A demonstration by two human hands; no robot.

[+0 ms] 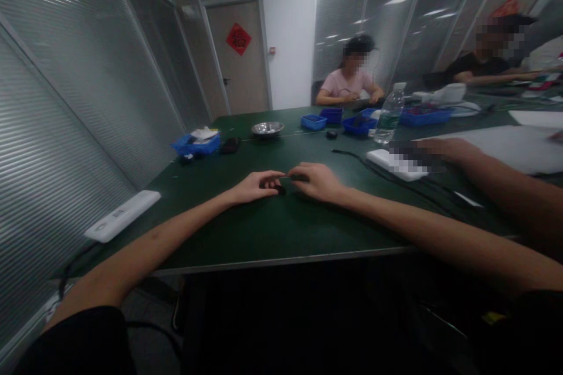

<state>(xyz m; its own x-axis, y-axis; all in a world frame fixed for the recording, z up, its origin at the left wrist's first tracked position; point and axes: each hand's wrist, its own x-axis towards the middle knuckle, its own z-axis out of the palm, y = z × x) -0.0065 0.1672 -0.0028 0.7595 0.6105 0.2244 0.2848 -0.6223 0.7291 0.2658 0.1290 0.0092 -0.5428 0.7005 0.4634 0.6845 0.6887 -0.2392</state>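
Observation:
Over the green table (264,234), my left hand (253,188) is closed, with a small black piece (280,190) at its lower fingers. The piece's kind is too blurred to make out. My right hand (319,180) is closed around a slim dark tool (299,177). A thin pale tip of the tool points left and meets my left fingertips. Both hands are close together, low above the tabletop; whether they touch it is unclear.
Ahead are a metal bowl (267,129), a blue basket (197,144) and a small blue tray (314,122). A water bottle (390,114) stands right, near a white box-shaped device (378,159). Another person's hand (453,150) reaches in. A white power strip (123,217) lies left.

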